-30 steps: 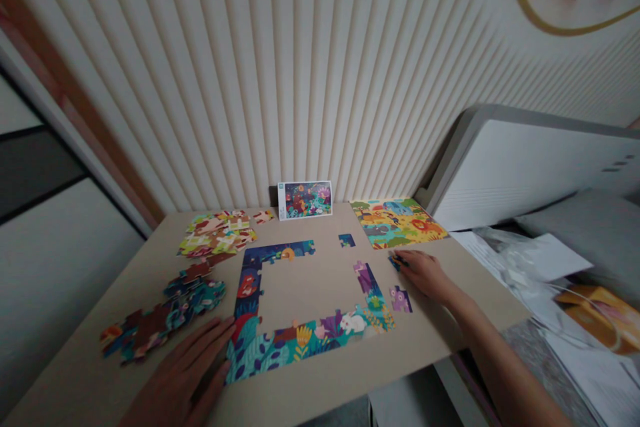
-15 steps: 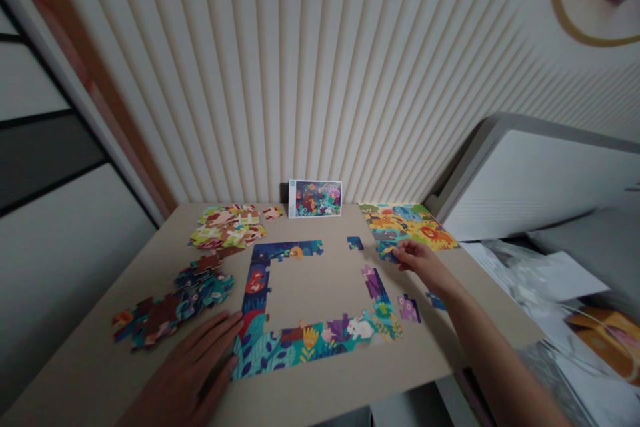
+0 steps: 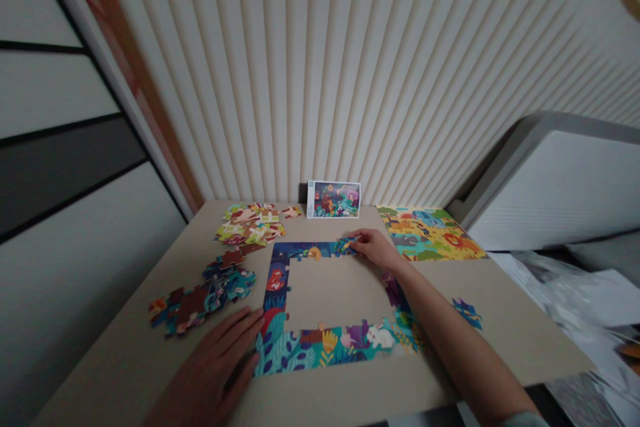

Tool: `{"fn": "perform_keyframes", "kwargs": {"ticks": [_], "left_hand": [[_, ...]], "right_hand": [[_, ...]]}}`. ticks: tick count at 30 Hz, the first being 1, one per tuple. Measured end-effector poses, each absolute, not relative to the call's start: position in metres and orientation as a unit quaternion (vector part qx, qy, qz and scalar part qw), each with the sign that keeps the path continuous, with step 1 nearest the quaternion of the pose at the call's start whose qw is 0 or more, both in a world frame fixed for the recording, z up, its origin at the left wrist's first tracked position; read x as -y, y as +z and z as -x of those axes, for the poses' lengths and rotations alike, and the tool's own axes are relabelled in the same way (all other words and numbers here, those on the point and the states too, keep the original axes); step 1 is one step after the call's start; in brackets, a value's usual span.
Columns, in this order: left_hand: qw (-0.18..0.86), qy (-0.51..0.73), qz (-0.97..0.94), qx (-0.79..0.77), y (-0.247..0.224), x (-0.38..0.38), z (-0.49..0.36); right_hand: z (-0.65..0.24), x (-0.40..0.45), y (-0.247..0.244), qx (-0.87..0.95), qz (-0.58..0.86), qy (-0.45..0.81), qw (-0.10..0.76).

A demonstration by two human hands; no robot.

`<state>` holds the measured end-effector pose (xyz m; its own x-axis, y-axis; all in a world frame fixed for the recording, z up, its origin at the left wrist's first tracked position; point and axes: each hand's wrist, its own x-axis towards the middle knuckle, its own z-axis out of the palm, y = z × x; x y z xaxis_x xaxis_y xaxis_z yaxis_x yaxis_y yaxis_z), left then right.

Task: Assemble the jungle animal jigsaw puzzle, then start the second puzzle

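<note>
A partly assembled jigsaw puzzle frame (image 3: 280, 337) lies on the table, showing dark blue night scenery along the top and plants and a white rabbit along the bottom. At its lower left edge, my left hand (image 3: 220, 353) lies flat with fingers stretched out, the fingertips touching the border. My right hand (image 3: 373, 248) pinches a dark blue puzzle piece (image 3: 344, 246) at the right end of the top strip. Whether that piece is locked in, I cannot tell. The right forearm hides part of the frame's right side.
Loose dark pieces (image 3: 193, 307) are heaped left of the frame, with a light-coloured pile (image 3: 253, 221) behind them. A picture card (image 3: 336, 200) stands against the pleated wall. A finished animal puzzle (image 3: 425, 233) lies at back right; a loose blue piece (image 3: 467, 313) sits further right.
My right hand has moved left with the blue piece, from beside the animal puzzle to the top strip's end. My left hand stays at the frame's corner. The view has shifted slightly.
</note>
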<state>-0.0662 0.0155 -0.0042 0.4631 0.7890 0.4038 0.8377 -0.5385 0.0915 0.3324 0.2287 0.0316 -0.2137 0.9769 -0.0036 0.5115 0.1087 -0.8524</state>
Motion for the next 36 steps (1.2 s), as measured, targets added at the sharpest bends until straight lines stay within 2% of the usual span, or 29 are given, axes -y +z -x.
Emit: {"fn": "perform_keyframes", "kwargs": {"ticks": [16, 24, 31, 36], "left_hand": [[0.035, -0.215, 0.852, 0.476, -0.003, -0.015, 0.066], [0.051, -0.214, 0.855, 0.47, -0.003, -0.017, 0.067], [0.033, -0.22, 0.852, 0.474, -0.01, -0.018, 0.068], [0.056, -0.213, 0.857, 0.466, -0.017, -0.02, 0.072]], "right_hand": [[-0.316, -0.213, 0.063, 0.784, 0.591, 0.138, 0.129], [-0.336, -0.192, 0.063, 0.801, 0.582, 0.049, 0.129], [-0.378, -0.174, 0.06, 0.82, 0.568, 0.008, 0.073], [-0.394, -0.151, 0.069, 0.811, 0.568, 0.02, 0.138]]}}
